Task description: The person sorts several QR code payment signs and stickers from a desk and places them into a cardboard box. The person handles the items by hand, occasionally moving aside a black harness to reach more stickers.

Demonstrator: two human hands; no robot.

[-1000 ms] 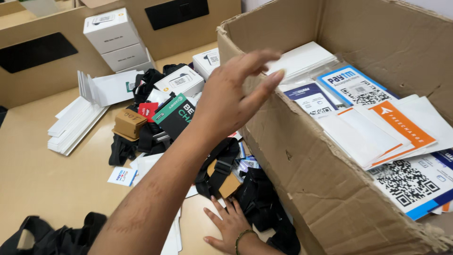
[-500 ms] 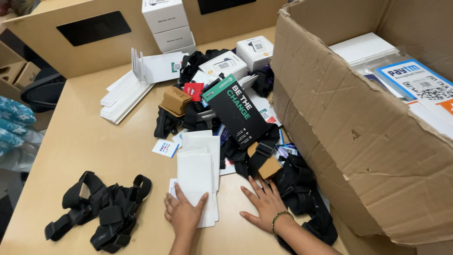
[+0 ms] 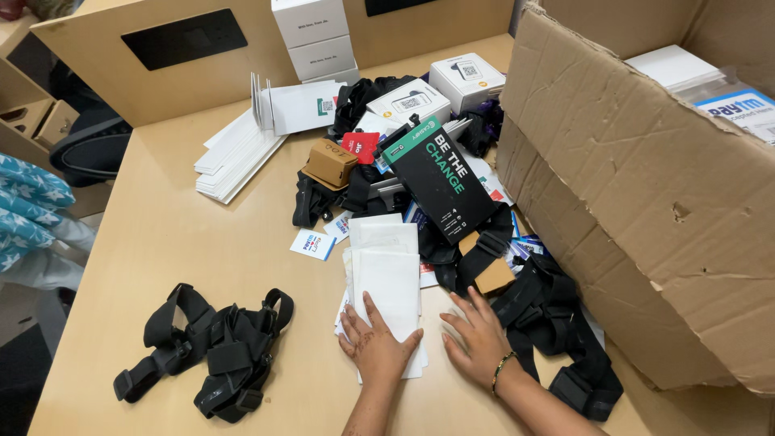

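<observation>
My left hand lies flat, fingers spread, on the near end of a stack of white paper envelopes on the tan table. My right hand, with a bracelet at the wrist, rests palm down on the table just right of that stack. Its fingertips are close to black straps and a brown buckle piece. Behind the envelopes a black booklet with green print lies on a heap of straps, cards and small boxes.
A large open cardboard box fills the right side. A bundle of black straps lies at the left front. White card stacks, stacked white boxes and a small brown box sit farther back.
My left hand came back from over the cardboard box and dropped onto the white envelopes. My right hand stayed on the table. The view has shifted slightly left and down.
</observation>
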